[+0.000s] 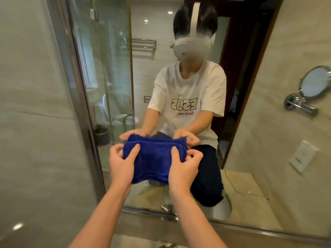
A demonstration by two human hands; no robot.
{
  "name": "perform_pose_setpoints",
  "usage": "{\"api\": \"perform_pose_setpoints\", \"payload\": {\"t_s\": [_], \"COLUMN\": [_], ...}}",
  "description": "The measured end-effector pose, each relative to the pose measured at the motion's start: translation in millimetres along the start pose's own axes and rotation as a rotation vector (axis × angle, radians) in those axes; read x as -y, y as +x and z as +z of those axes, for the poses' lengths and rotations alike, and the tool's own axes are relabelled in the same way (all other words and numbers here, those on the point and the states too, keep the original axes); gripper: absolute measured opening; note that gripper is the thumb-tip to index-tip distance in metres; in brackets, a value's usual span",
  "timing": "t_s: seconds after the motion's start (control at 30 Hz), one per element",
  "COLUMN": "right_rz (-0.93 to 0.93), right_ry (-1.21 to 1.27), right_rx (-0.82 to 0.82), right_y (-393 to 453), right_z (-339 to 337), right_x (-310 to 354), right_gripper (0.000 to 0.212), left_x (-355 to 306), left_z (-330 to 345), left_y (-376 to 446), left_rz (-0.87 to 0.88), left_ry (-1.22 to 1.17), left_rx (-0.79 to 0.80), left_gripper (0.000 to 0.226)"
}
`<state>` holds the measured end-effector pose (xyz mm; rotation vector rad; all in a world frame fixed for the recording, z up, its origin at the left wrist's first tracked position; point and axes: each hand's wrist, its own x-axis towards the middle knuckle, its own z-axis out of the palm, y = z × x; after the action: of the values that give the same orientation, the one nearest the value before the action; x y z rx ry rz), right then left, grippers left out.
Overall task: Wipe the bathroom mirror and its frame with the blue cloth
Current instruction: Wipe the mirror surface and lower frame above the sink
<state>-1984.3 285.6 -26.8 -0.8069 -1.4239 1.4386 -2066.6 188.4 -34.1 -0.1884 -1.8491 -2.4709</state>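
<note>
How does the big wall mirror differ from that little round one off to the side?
The big mirror is a flat rectangular pane in a straight metal frame; the small round mirror has a chrome rim. The big one lies flush on the wall, while the small one stands off it on a chrome arm and is tilted. The blue cloth, gripped by both hands, is held up before the big one only. Both are wall-mounted.

cloth (154,159): deep royal blue all over, plain, no pattern showing.
mirror frame (84,111): dark bronze-grey metal.
wall tiles (35,122): pale beige, faintly mottled.
T-shirt (189,92), reflected: white, with cream block letters outlined in black and a small line of pink script below.
trousers (207,178), reflected: very dark, possibly navy.
shaving mirror (315,82): shiny chrome rim and arm.
headset (192,48), reflected: white.
</note>
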Motion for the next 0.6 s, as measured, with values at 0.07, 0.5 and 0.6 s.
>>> {"api": "perform_pose_setpoints", "payload": {"t_s": [0.07, 0.5, 0.6], "right_rz": [0.012, -0.45, -0.496], "right_ry": [-0.047, 0.094, 0.002], "right_rx": [0.019, 0.014, 0.049], "right_y": [-2.0, 40.8, 30.8], "right_z": [-15.3, 9.0, -1.0], "right_x": [-15.7, 134.5, 103.4], "right_gripper": [0.03, 0.03, 0.037], "left_x": [15.1, -126.3, -97.7], "left_z": [2.7, 64.1, 54.4], "left_y": [-9.7, 26.3, 21.3], "left_rz": [-0.051, 0.243, 0.265], "left_ry": [0.023, -0.129, -0.019], "left_rx": [-0.019, -0.022, -0.028], "left_gripper": [0.037, 0.033, 0.033]}}
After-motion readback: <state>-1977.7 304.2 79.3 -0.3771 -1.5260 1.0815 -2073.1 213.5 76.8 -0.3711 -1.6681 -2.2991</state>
